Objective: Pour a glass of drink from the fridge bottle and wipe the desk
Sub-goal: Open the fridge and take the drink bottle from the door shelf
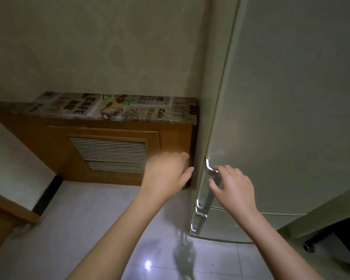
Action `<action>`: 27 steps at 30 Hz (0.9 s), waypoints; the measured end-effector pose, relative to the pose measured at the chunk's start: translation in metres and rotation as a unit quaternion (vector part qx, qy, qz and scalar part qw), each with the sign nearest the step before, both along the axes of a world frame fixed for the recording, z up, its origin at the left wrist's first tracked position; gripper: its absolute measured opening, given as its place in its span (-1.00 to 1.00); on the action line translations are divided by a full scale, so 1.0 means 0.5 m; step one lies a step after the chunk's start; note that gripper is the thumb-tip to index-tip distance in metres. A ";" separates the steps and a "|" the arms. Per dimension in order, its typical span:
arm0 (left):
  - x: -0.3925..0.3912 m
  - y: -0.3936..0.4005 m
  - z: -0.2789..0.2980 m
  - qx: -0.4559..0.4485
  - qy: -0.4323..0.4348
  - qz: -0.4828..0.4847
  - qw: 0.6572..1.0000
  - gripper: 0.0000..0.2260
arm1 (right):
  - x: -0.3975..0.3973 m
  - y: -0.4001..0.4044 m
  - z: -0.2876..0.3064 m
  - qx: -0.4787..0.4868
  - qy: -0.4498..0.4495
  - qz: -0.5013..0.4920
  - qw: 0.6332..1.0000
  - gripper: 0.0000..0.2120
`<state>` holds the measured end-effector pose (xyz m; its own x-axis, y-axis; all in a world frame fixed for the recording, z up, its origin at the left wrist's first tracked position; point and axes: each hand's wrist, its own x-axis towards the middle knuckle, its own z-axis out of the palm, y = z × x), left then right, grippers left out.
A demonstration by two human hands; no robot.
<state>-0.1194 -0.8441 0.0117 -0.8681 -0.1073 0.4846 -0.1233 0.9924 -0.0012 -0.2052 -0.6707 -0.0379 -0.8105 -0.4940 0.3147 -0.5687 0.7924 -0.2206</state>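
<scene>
My right fingers (216, 183) are spread and lightly bent, the tips touching the chrome handle (207, 172) on the fridge (281, 118) door's left edge without curling round it, so my right hand (233, 185) grips nothing. My left hand (167, 171) reaches beside the fridge's left side, fingers loosely straight, blurred at the tips, thumb nearly against the fridge's side; it holds nothing. The door is closed, and a second handle (198, 216) sits lower on the same edge. Left of the fridge stands a wooden cabinet (113, 150) with a slatted vent and a printed café cloth on top. Below lies pale tiled floor (89, 229).
</scene>
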 end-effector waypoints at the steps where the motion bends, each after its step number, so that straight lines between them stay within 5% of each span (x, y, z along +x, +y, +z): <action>1: -0.018 -0.007 0.011 0.015 0.008 -0.012 1.000 -0.67 | -0.010 -0.007 -0.001 0.005 0.006 -0.006 1.000 -0.75; 10: -0.198 0.002 0.104 0.012 0.097 -0.100 0.990 -0.31 | -0.039 -0.078 -0.012 0.057 -0.013 -0.105 0.993 -0.77; 15: -0.237 -0.012 0.103 0.025 0.118 -0.145 0.982 -0.37 | -0.039 -0.124 -0.021 0.098 0.020 -0.183 0.978 -0.74; 21: -0.261 -0.036 0.108 0.142 0.123 -0.237 0.953 -0.49 | -0.039 -0.145 -0.026 0.114 0.050 -0.240 0.963 -0.79; 27: -0.270 -0.047 0.109 0.132 0.120 -0.265 0.948 -0.49 | -0.034 -0.156 -0.021 0.149 0.051 -0.277 0.948 -0.75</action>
<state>-0.2546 -0.8676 0.0664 -0.7025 0.1690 0.6913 0.4277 0.8766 0.2203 -0.2224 -0.7490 -0.0486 -0.9440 -0.0803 0.3200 -0.0529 0.9942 0.0934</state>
